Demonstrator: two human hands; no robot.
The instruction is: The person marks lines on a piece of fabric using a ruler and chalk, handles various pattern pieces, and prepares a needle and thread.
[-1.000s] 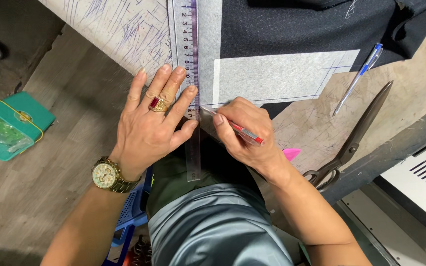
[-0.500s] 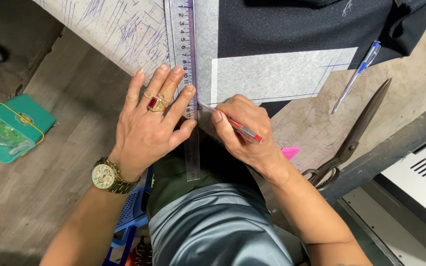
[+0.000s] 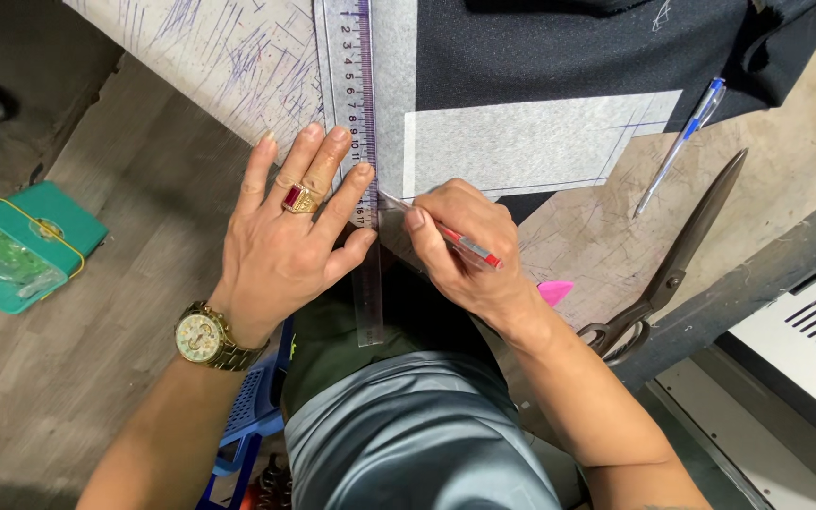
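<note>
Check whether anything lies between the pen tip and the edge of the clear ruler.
Nothing visible does. The right hand holds the red pen with its tip right against the clear ruler, which the left hand presses flat on the grey interfacing. The blue pen and scissors lie off to the side.

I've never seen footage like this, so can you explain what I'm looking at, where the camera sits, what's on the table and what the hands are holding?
The camera sits on a person's head, looking down at their own two bare hands. The left hand, with a red-stoned ring and gold wristwatch, presses a clear plastic ruler flat. The right hand holds a red pen against the ruler's edge. On the worn wooden table lie black fabric, a grey rectangular patch, a blue ballpoint pen and large dark metal scissors.
</note>
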